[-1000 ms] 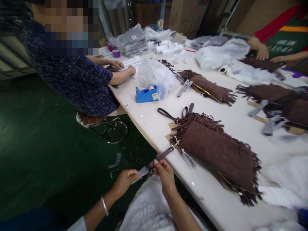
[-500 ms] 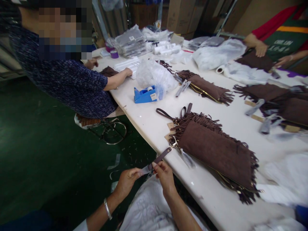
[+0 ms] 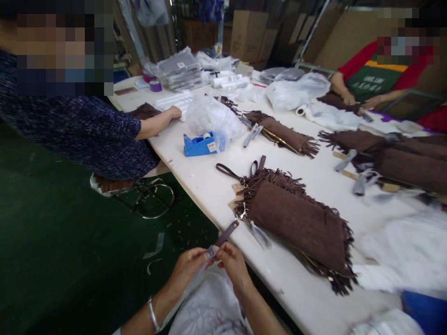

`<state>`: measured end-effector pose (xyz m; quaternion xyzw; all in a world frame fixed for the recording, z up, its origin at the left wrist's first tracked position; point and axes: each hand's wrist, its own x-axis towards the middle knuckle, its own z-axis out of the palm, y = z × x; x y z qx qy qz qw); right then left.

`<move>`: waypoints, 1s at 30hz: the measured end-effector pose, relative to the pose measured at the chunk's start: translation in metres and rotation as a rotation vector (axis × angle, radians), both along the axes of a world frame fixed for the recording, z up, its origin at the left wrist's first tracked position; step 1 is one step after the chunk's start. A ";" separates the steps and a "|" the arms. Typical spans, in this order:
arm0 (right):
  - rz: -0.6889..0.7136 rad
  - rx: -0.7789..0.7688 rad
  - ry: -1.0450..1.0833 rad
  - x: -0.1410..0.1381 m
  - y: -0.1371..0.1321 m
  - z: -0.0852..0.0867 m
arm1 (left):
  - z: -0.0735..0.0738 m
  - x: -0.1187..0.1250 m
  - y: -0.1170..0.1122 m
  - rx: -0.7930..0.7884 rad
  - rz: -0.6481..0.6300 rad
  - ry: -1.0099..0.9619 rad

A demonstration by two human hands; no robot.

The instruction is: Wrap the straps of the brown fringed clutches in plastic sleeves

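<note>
- Held left hand (image 3: 186,272) low, off the near edge of the table (image 3: 206,181), forearm rising from the bottom of the view, bracelet (image 3: 152,314) at the wrist.
- Pinched the free end of the strap (image 3: 226,233) between left thumb and fingertips, remaining fingers curled inward.
- Held right hand (image 3: 233,266) just beside the left, knuckles up, fingertips meeting the left's at the strap end.
- Gripped the same strap end with right thumb and forefinger; both grips closed on it.
- Held the strap straight, slanting upward from the fingertips to a metal clasp at the near corner of the fringed bag (image 3: 296,223).
- Found the fringed bag lying flat on the table, close to its near edge, untouched by either hand.
- Positioned both hands above the white cloth (image 3: 209,307) in the lap.
- Noted the tape dispenser (image 3: 199,145) and plastic bag (image 3: 213,116) farther along the table, well apart from both hands.
- Noted another person's hand (image 3: 173,111) resting on the table beyond the dispenser.
</note>
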<state>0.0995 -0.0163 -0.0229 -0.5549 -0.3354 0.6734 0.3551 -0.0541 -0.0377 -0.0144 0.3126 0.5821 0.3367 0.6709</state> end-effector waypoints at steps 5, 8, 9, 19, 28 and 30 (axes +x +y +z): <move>-0.114 0.041 -0.075 0.022 0.008 0.011 | 0.003 -0.011 0.016 0.062 -0.121 0.034; -0.297 -0.001 -0.042 0.031 0.020 0.017 | 0.013 -0.024 0.027 0.080 -0.200 0.048; -0.337 -0.028 -0.010 0.032 0.025 0.017 | 0.017 -0.028 0.030 0.079 -0.225 0.055; -0.513 -0.139 0.252 0.020 0.052 0.010 | 0.016 -0.011 0.046 0.173 -0.312 0.239; -0.425 -0.093 0.170 0.030 0.049 0.016 | 0.013 0.045 0.083 0.201 -0.183 0.093; -0.411 -0.053 0.134 0.031 0.049 0.016 | 0.014 0.054 0.087 0.222 -0.192 0.074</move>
